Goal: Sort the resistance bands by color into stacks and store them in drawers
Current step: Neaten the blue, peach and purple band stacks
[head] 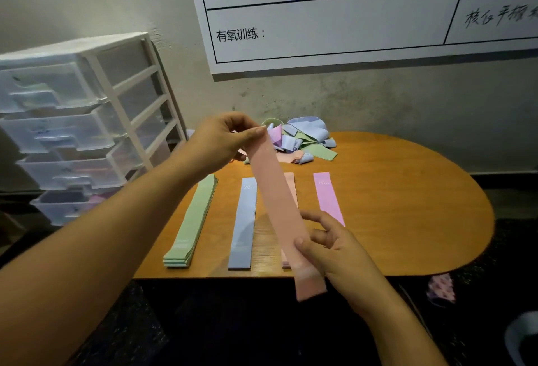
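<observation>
I hold a pink-orange band stretched flat above the table. My left hand pinches its far end and my right hand grips its near end. Below lie sorted rows: a green stack, a blue stack, a pink-orange stack mostly hidden under the held band, and a purple band. A jumbled pile of unsorted bands sits at the table's far edge.
The wooden table has a rounded right end. A white plastic drawer unit with several translucent drawers stands to the left against the wall. A whiteboard chart hangs above. The floor is dark.
</observation>
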